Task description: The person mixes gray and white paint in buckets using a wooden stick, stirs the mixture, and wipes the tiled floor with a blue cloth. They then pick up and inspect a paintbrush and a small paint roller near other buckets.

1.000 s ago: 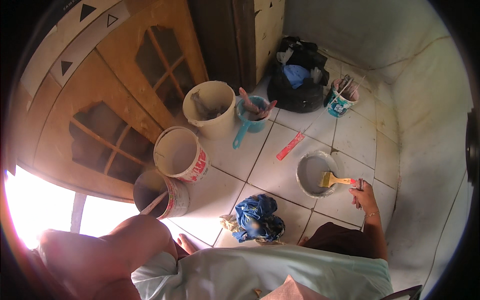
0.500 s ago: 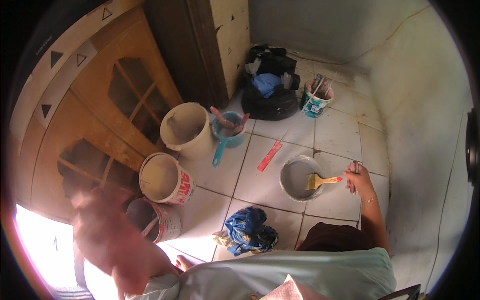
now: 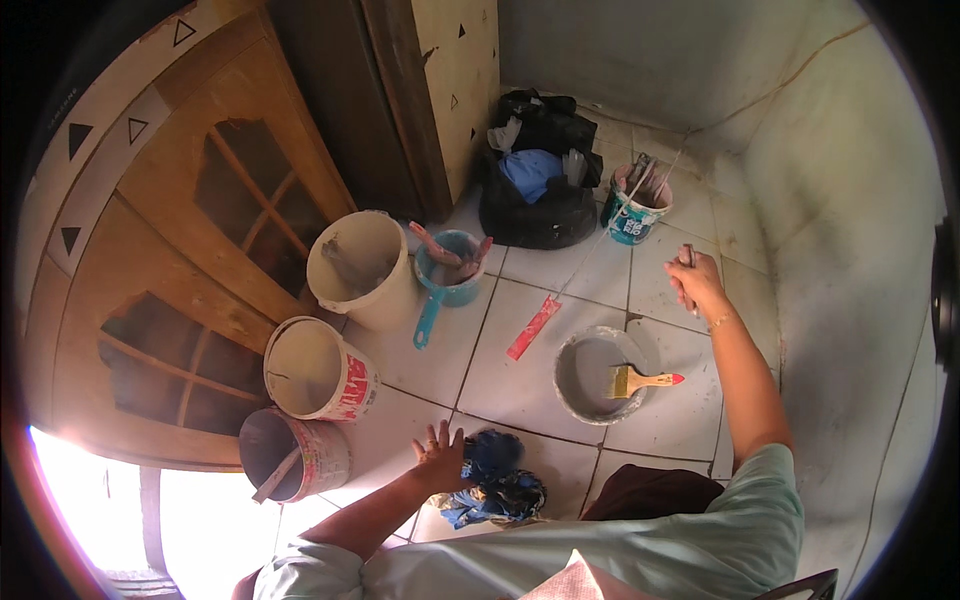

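Observation:
Over the floor tiles at the right, my right hand (image 3: pixel 697 278) is closed around a small, narrow thing, mostly hidden by the fingers. Below it a flat paintbrush (image 3: pixel 647 381) with a yellow, red-tipped handle lies across the rim of a round basin (image 3: pixel 562 383) holding greyish stuff. My left hand (image 3: pixel 437 460) has its fingers spread, at the left edge of a crumpled blue patterned cloth (image 3: pixel 500 485); whether it touches the cloth I cannot tell. A red flat-handled tool (image 3: pixel 534 328) rests on the tiles left of the basin.
Along the wooden doors (image 3: pixel 160 330) stand a cream bucket (image 3: pixel 380 305), a white-and-red bucket (image 3: pixel 350 395) and a stained bucket (image 3: pixel 325 465) with a stick in it. A teal dipper (image 3: pixel 432 308) holds pinkish gloves. Farther back are a black bag (image 3: pixel 540 220) and a teal tub (image 3: pixel 630 226) of tools.
My left hand has swung from the doors at far left to beside the blue cloth. My right hand has moved up and away from the brush handle, still closed.

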`<action>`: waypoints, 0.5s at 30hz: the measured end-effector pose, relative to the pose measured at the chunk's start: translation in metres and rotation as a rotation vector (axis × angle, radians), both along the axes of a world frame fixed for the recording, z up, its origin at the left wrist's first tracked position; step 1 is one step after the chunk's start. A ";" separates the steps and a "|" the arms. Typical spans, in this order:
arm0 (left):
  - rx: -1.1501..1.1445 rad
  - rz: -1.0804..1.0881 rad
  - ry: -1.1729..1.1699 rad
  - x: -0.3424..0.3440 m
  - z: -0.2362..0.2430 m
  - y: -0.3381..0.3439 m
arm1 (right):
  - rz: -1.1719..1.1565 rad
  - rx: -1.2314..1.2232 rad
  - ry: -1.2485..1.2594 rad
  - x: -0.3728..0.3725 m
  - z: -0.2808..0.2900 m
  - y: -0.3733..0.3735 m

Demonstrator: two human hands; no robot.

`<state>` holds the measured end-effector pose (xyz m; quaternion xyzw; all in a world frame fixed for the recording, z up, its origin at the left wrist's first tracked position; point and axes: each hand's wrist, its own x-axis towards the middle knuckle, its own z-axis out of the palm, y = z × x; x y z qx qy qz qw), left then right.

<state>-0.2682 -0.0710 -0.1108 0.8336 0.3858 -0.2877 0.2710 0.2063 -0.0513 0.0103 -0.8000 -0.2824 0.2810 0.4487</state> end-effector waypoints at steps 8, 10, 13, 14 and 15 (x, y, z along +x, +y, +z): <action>0.172 -0.173 -0.299 0.004 -0.065 -0.056 | -0.083 -0.008 -0.296 0.062 -0.059 0.093; 0.133 -0.175 -0.262 0.009 -0.068 -0.054 | -0.088 0.052 -0.723 0.078 -0.069 0.108; 0.038 -0.122 -0.239 0.013 -0.064 -0.049 | -0.111 -0.056 -0.650 0.074 -0.067 0.133; -0.013 -0.091 -0.259 0.015 -0.063 -0.044 | -0.111 -0.062 -0.644 0.083 -0.077 0.139; -0.018 -0.092 -0.254 0.016 -0.064 -0.043 | -0.140 -0.025 -0.586 0.092 -0.087 0.145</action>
